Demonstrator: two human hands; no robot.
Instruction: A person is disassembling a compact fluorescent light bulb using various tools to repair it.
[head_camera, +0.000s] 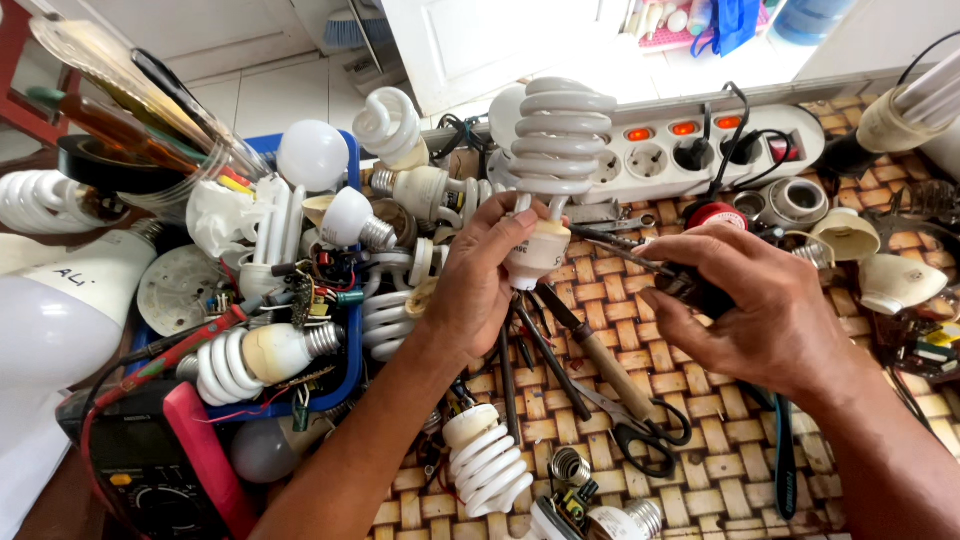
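My left hand (480, 280) grips the cream base of a large white spiral lamp (555, 140), holding it upright above the woven mat (700, 470). My right hand (755, 305) is closed around the dark handle of a thin-tipped tool (625, 250). The metal tip points left toward the lamp's base and almost touches it. Both hands hover over the middle of the mat, close together.
A blue tray (345, 385) on the left is piled with bulbs and lamp parts. A white power strip (690, 150) lies behind. Scissors (635, 425), a wooden-handled screwdriver (605, 365) and loose spiral lamps (485, 460) lie on the mat. A multimeter (150, 480) sits front left.
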